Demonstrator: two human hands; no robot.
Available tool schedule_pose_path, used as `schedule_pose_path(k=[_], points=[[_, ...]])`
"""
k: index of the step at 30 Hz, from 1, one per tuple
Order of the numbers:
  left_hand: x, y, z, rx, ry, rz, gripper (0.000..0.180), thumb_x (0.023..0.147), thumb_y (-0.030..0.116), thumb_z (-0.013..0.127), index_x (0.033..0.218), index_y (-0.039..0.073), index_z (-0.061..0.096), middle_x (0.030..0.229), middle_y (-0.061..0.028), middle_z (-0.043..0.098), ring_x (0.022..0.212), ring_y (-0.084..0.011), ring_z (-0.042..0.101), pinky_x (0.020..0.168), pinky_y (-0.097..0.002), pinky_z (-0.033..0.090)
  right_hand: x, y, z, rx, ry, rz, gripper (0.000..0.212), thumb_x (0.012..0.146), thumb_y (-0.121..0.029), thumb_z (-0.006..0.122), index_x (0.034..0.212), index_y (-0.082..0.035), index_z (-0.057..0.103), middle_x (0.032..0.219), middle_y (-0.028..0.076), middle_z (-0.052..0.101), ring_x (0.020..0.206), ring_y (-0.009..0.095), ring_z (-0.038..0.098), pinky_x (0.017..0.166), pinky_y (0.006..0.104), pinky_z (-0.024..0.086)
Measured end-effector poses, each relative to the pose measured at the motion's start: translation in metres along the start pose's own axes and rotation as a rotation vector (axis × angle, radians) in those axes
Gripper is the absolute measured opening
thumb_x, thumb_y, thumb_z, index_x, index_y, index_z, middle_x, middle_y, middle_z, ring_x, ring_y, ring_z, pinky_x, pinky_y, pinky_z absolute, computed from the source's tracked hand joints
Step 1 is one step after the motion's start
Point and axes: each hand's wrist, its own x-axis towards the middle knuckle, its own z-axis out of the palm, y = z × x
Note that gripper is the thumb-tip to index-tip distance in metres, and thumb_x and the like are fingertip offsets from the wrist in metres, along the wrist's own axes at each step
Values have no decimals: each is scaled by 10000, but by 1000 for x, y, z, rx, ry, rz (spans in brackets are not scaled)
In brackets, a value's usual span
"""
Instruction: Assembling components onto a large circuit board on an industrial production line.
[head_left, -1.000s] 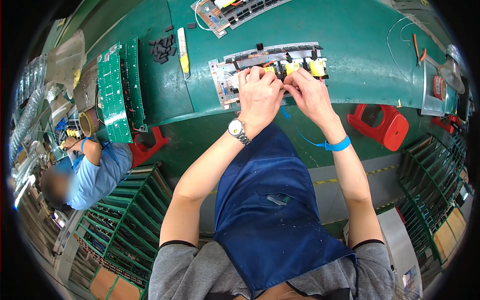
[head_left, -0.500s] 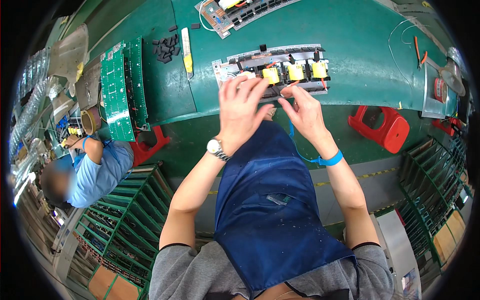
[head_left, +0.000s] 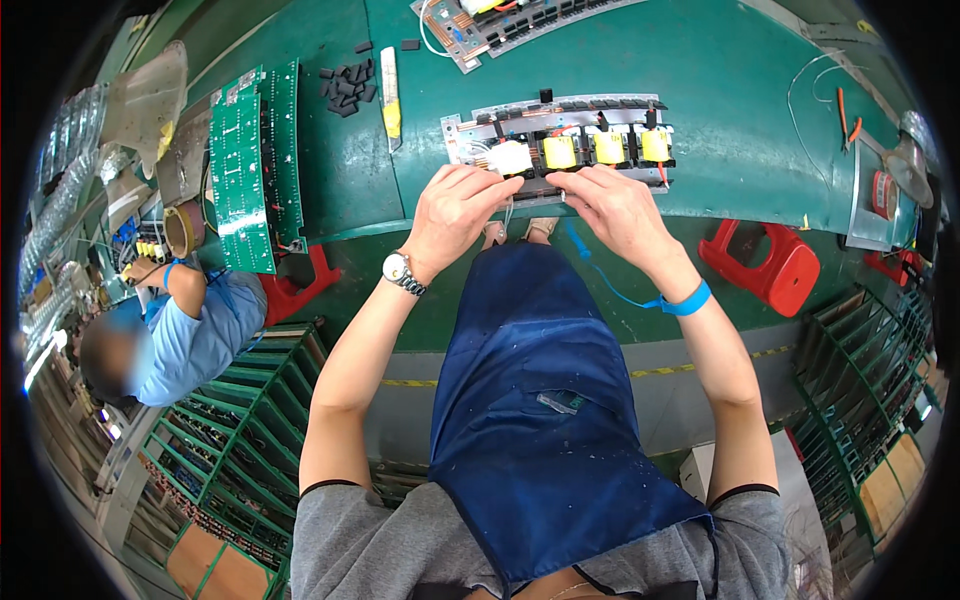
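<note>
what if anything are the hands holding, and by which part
It cannot be told: left grip and right grip are at the near edge of the grey circuit board, contact unclear.

1 board (head_left: pixel 500 32) cut off, co-worker's head (head_left: pixel 108 357) blurred, right hand's (head_left: pixel 622 212) hold unclear

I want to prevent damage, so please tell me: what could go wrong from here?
The board with three yellow blocks lies near the front edge of the table, so a pull from the left hand or right hand might slide it off. The blue cord hanging slack from the wrist strap could snag. The loose black pieces might scatter if brushed.
</note>
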Motion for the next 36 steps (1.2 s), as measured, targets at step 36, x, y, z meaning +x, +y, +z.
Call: schedule_pose_path(k=[36], points=[[1, -9, 3, -32, -95, 84, 383, 712, 37, 645, 1091, 88, 665, 980, -37, 600, 907, -223, 643, 757, -332, 557, 7, 17, -6, -386, -65, -406, 274, 730, -94, 649, 1001, -64, 618, 896, 30, 563, 826, 160, 604, 646, 292, 542]])
